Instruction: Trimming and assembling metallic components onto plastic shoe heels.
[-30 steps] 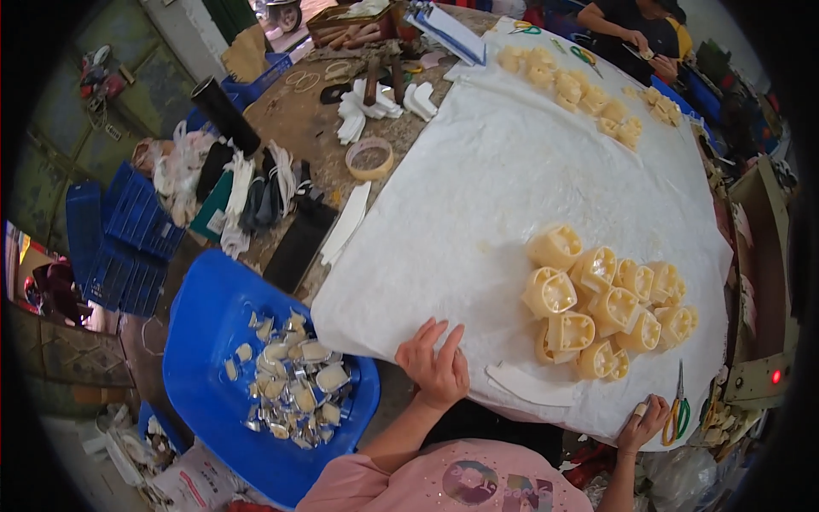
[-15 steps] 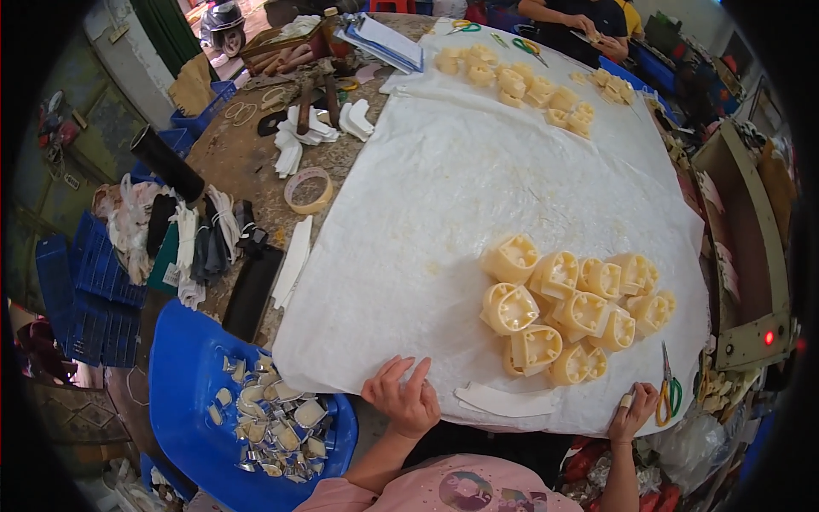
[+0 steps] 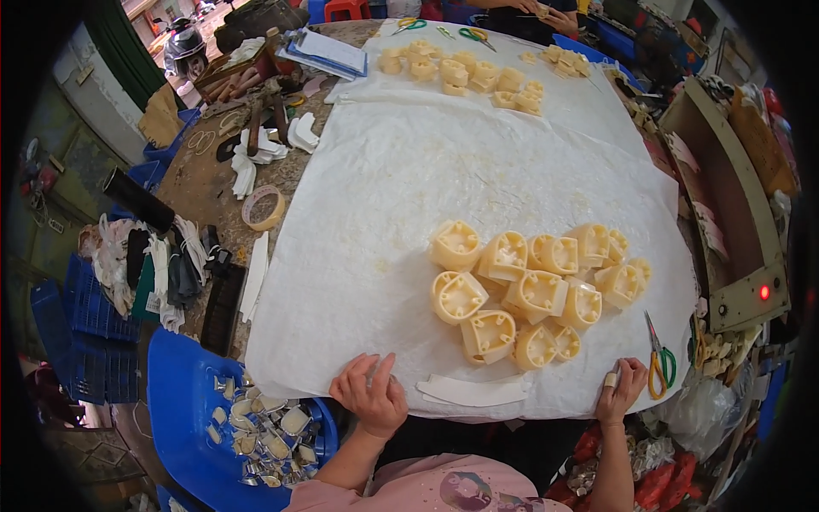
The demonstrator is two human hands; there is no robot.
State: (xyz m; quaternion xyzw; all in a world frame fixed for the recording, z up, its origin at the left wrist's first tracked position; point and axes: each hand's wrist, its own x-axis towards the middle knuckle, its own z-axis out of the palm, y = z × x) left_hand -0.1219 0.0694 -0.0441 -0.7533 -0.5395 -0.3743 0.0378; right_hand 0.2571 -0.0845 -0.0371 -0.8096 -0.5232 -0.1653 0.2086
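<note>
My left hand (image 3: 371, 394) rests at the near edge of the white-covered table (image 3: 375, 196), its fingers apart and nothing in them. Near the right corner lies my right hand (image 3: 621, 391), fingers loosely bent on the cloth, holding nothing; one finger wears a tan band. Just right of it are scissors (image 3: 657, 367) with orange and green handles. Between my hands lie white curved strips (image 3: 472, 391), touched by neither. Beyond them sits a cluster of cream-coloured, D-shaped hollow plastic parts (image 3: 542, 294), some with their pegged insides showing.
At lower left, a blue bin (image 3: 175, 375) holds shiny metal-edged pieces (image 3: 275, 448). A tape roll (image 3: 263, 208) and a clipboard (image 3: 328, 53) lie along the left side. More cream parts (image 3: 456, 75) stand at the far end, near another person's hands (image 3: 550, 15). A metal machine (image 3: 725, 213) flanks the right.
The whole view has shifted, so the table and its things sit further left in the picture. My hands stay at about the same places on the table edge.
</note>
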